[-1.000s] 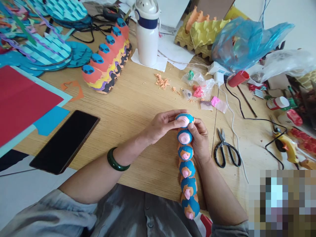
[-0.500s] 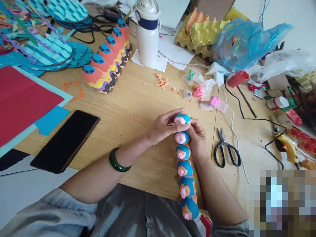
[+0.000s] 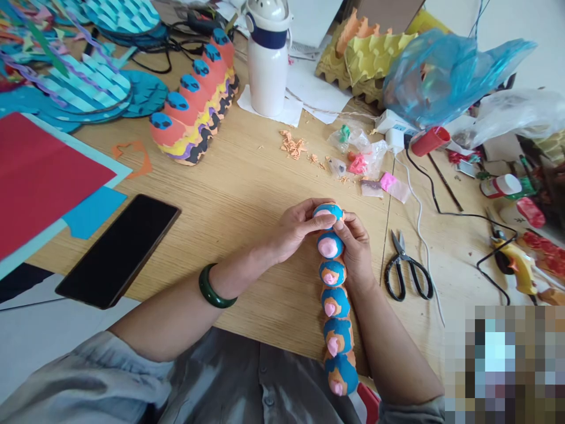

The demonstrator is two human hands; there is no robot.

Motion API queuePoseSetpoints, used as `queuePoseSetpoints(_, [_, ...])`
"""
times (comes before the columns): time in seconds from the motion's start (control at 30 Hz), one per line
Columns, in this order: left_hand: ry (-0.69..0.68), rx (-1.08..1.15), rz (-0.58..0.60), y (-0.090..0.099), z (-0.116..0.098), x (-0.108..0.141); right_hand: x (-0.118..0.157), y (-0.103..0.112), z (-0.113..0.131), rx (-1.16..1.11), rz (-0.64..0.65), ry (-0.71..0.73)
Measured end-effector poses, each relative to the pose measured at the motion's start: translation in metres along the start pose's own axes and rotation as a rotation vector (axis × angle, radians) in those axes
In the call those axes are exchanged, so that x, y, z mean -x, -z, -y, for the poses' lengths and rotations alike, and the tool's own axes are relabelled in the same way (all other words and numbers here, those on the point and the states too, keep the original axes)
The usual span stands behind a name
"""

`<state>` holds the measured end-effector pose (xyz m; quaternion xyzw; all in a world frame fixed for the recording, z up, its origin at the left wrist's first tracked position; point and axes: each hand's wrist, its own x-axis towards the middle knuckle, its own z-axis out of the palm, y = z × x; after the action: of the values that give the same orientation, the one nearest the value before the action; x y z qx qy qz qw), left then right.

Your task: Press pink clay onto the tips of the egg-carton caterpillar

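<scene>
A long bumpy strip (image 3: 338,302) of rounded humps, coloured blue and orange with pink lumps on them, runs from the table over its front edge toward my body. My left hand (image 3: 304,227) holds the far hump from the left, its thumb lying on the pink patch. On the right side of the same end, my right hand (image 3: 356,250) grips the strip, with its thumb near the gap between the first two humps. The pink patches on the two far humps look broad and flat; those nearer me are small lumps.
Black-handled scissors (image 3: 408,265) lie right of my right hand. A phone (image 3: 119,250) rests at the left by coloured sheets (image 3: 53,176). Farther back stand a painted bumpy piece (image 3: 194,103) and a white bottle (image 3: 268,70). Clay packets (image 3: 358,163) and cables lie at the right.
My left thumb has drawn back slightly and now presses on the pink patch of the far hump. The whole view has shifted a little; both hands keep hold of the strip.
</scene>
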<state>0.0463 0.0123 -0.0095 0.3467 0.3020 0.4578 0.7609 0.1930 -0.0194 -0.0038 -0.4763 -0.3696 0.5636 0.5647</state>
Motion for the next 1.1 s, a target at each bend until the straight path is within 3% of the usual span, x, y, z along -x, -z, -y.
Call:
queuePoseSetpoints(0.13, [-0.026,-0.061,-0.008,0.001,0.0,0.0,0.0,0.0,0.001,-0.031,-0.004,-0.035])
queuePoseSetpoints(0.47, [0.094,0.083,-0.034,-0.003,-0.011,0.001,0.001,-0.002,0.003,-0.057,0.0,-0.086])
queuePoseSetpoints(0.7, [0.175,0.153,0.027,0.006,-0.008,-0.004,-0.001,0.001,0.002,-0.02,0.016,-0.095])
queuePoseSetpoints(1.1, [0.141,0.142,-0.007,0.0,-0.01,-0.001,-0.004,0.006,0.001,-0.086,0.03,-0.162])
